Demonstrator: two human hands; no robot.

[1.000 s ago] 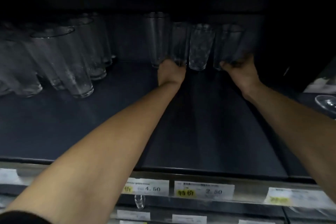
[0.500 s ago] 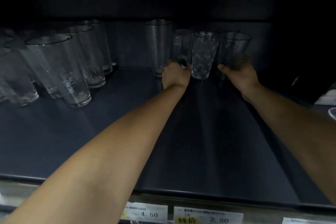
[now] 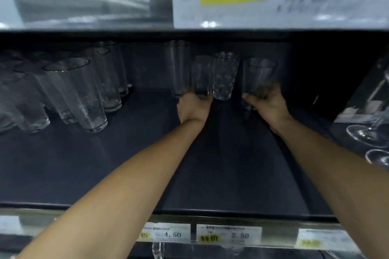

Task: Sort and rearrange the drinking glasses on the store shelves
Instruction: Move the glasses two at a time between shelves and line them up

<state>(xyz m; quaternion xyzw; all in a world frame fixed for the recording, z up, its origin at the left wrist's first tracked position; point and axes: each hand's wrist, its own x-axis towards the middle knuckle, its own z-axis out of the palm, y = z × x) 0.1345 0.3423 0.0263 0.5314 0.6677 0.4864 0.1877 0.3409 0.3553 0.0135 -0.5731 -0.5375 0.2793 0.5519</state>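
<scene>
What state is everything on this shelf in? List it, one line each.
left hand: grips the plain glass at its base.
right hand: grips the rightmost glass at its base.
patterned glass: upright, free, between the two held glasses.
tall glass: upright, just left of the plain glass.
left group of tall glasses: upright, untouched.

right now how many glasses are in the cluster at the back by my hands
4: tall glass leftmost; plain glass gripped by left hand; patterned glass between the hands; rightmost glass gripped by right hand. More may hide behind.
</scene>
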